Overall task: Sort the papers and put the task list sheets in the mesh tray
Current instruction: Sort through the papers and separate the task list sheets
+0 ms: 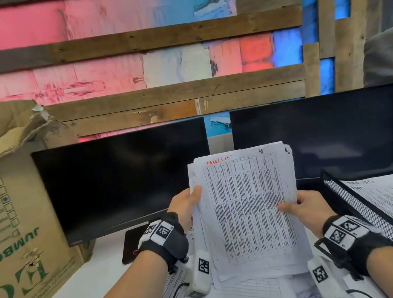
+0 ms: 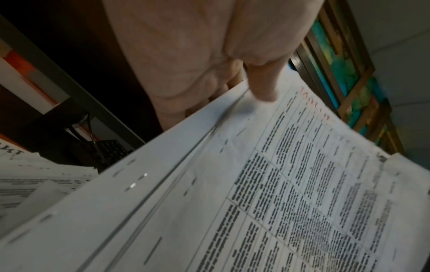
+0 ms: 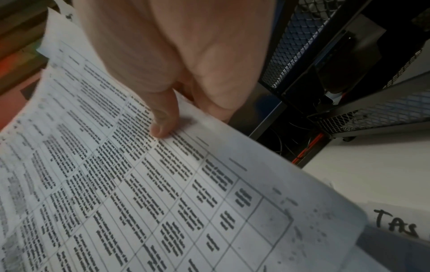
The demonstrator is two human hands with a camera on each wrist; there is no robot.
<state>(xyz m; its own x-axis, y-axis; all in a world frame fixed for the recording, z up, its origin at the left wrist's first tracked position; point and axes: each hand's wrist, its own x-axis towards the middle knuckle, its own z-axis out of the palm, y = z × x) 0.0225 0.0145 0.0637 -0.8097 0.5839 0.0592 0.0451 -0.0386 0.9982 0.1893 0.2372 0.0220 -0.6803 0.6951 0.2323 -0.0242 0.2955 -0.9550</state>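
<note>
Your left hand (image 1: 186, 205) pinches the stack of papers (image 1: 247, 213) at its nine o'clock edge, thumb on the front and fingers curled behind; your right hand (image 1: 304, 208) grips the three o'clock edge the same way, thumb pressed on the printed table. You hold the stack upright above the desk, and its front sheet is headed "TASKLIST" in red at eleven o'clock above a dense grid of text. At six o'clock from the stack more loose papers (image 1: 252, 292) lie scattered on the white desk (image 1: 89, 289). At three o'clock from your right hand sits the black mesh tray (image 1: 364, 212), with sheets already lying in it. Two dark monitors (image 1: 126, 179) stand at twelve o'clock behind the stack, and a cardboard box (image 1: 17, 214) stands at nine o'clock.
</note>
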